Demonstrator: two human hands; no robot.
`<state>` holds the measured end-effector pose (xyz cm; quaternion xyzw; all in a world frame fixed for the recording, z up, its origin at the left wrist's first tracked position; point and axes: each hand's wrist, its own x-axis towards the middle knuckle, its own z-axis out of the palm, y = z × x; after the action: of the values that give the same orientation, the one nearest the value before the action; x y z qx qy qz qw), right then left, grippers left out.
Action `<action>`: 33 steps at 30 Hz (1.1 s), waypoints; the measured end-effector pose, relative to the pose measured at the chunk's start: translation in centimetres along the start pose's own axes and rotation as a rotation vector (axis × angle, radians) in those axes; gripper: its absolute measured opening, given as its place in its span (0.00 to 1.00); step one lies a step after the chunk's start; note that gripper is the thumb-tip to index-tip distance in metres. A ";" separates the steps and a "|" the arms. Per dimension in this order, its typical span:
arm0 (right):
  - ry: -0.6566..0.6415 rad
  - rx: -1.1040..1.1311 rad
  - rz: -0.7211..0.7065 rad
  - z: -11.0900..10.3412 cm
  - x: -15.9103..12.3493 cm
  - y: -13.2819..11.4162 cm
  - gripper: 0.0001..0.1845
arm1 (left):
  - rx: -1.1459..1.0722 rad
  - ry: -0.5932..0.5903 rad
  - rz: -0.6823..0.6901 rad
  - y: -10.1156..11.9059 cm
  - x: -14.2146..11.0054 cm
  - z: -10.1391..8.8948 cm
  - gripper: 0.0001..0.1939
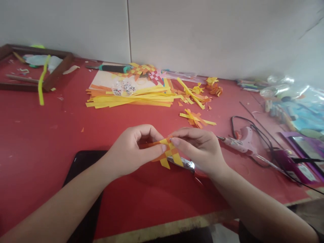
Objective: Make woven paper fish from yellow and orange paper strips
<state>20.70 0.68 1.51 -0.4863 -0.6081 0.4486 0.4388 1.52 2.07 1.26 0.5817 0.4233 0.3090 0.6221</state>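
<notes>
My left hand [138,148] pinches a woven orange and yellow paper fish [169,147] between thumb and fingers, above the middle of the table. My right hand [199,145] holds the fish's upper right corner. By the right thumb tip sits a tiny pale round dot, perhaps a googly eye [171,138]. Two yellow strip ends hang down from the weave. Beneath the hands lie scissors [186,163], their handles partly covered by my right hand. A dark phone-like slab [87,162] rests under my left forearm.
Yellow and orange paper strips [131,99] lie at the back, with a clear bag of googly eyes [123,88] on them. Trimmed scraps [196,118] are nearer. A pink glue gun [239,141] with its cord lies right. A wooden frame [57,72] is far left.
</notes>
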 end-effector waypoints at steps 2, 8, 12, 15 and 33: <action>0.000 -0.007 0.000 -0.1 -0.1 0.1 0.06 | -0.008 0.003 -0.010 0.0 0.0 0.0 0.09; 0.029 0.014 0.027 -0.3 -0.3 0.2 0.10 | -0.029 0.013 -0.040 0.2 0.0 0.1 0.09; -0.008 -0.027 0.014 -0.1 -0.2 -0.1 0.08 | -0.020 -0.011 -0.040 0.1 0.0 0.1 0.07; -0.018 -0.036 0.010 0.1 -0.1 -0.3 0.08 | -0.002 -0.008 -0.030 0.0 0.0 0.1 0.08; -0.042 0.094 -0.018 -0.5 -0.4 0.5 0.12 | -0.006 -0.010 -0.045 0.2 -0.1 0.2 0.09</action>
<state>21.34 0.43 1.13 -0.4502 -0.5998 0.4830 0.4520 1.70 1.96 1.47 0.5717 0.4322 0.2936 0.6326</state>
